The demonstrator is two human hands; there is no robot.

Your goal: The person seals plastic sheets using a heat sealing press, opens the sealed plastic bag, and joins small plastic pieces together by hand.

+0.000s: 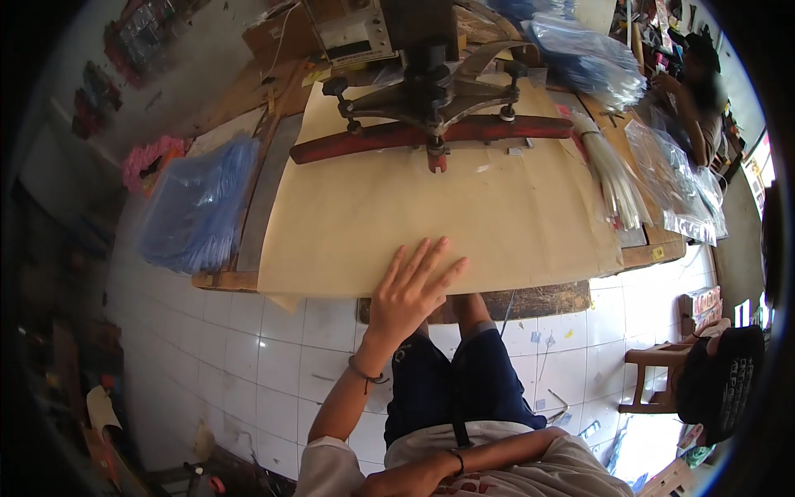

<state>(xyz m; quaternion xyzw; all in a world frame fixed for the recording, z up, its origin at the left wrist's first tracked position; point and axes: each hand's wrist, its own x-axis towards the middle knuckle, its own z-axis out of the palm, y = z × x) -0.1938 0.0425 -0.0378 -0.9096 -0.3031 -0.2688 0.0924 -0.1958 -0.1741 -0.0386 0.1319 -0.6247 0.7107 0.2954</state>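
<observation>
My left hand (413, 277) lies flat near the front edge of a large tan sheet (364, 207), fingers spread and nothing held. The sheet covers much of the worktable. Above its far part stands a machine with a dark metal frame and a long red bar (505, 128). My right arm is folded across my body, and my right hand (397, 483) is at the bottom edge of the view, its fingers cut off by the frame.
Bluish plastic sheets (203, 203) are stacked on the left side. Clear strips (613, 178) and plastic bags (679, 186) lie at the right. Another person (700, 99) is at the upper right. A brown stool (654, 373) stands on the tiled floor.
</observation>
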